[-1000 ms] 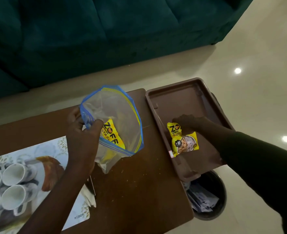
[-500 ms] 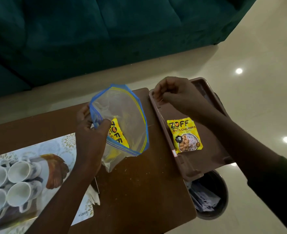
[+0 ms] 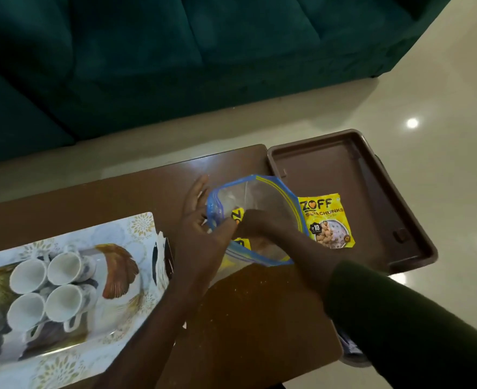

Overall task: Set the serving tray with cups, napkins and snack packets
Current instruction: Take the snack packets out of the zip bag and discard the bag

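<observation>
A brown serving tray (image 3: 343, 164) rests at the table's right end, with one yellow snack packet (image 3: 327, 220) lying flat in it. My left hand (image 3: 200, 234) grips the rim of a clear zip bag (image 3: 259, 197) with a blue edge, holding its mouth apart. My right hand (image 3: 255, 223) is inside the bag, its fingers closed on another yellow snack packet (image 3: 238, 216). Several white cups (image 3: 63, 266) lie on a patterned tray (image 3: 130, 228) at the left. Napkins (image 3: 161, 256) stick up beside that tray.
The brown table (image 3: 259, 318) carries everything; the serving tray overhangs its right end. A dark bin (image 3: 352, 352) sits on the floor under the table's right corner. A green sofa (image 3: 175, 66) runs along the far side, across a strip of pale floor.
My right hand left the serving tray, where it had laid down a packet, and went into the zip bag. My left hand kept hold of the bag, now closer to the tray.
</observation>
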`<state>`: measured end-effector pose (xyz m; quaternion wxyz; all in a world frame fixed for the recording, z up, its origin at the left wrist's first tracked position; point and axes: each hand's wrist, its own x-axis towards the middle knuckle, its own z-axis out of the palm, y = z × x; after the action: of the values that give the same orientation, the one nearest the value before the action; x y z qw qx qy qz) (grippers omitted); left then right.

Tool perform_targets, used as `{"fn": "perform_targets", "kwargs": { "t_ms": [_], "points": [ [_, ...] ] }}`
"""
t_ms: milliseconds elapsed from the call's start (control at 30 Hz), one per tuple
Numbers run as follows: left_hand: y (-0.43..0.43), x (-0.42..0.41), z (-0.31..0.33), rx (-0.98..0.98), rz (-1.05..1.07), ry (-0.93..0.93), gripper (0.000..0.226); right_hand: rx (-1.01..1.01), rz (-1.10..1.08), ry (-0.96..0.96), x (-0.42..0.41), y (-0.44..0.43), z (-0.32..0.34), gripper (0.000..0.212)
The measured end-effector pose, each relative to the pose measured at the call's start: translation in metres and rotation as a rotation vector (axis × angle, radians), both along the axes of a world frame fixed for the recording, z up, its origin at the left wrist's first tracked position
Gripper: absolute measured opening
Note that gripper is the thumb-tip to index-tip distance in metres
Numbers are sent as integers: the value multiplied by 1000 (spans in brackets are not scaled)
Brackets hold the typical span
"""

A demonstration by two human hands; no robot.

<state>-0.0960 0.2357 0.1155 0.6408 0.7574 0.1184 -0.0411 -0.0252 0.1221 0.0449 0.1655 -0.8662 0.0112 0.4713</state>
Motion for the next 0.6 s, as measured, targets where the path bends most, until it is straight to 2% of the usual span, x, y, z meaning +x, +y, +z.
{"fn": "perform_targets", "kwargs": {
  "t_ms": [100, 233, 300, 367, 433, 500, 600],
  "points": [
    [-7, -8, 6, 35, -36, -2, 67, 11, -88, -21, -15, 6, -11, 31],
    [-2, -11, 0, 57, -8, -13, 63, -17, -314, -121, -24, 18, -22, 47],
    [2, -11, -4, 43, 9, -33, 65, -75, -330, -107, -27, 23, -25, 43],
    [5, -11, -6, 24, 30, -42, 67, 0, -328, -90, -31, 21, -27, 45],
    [6, -9, -8, 24, 34, -52, 67, 61, -269, -92, -32, 17, -24, 48],
    [7, -8, -7, 46, 36, -75, 63, 36, -111, -137, -29, 15, -17, 44],
    [6, -5, -3, 60, 63, -88, 60, 28, 101, -307, -18, 22, 5, 32]
  ]
}}
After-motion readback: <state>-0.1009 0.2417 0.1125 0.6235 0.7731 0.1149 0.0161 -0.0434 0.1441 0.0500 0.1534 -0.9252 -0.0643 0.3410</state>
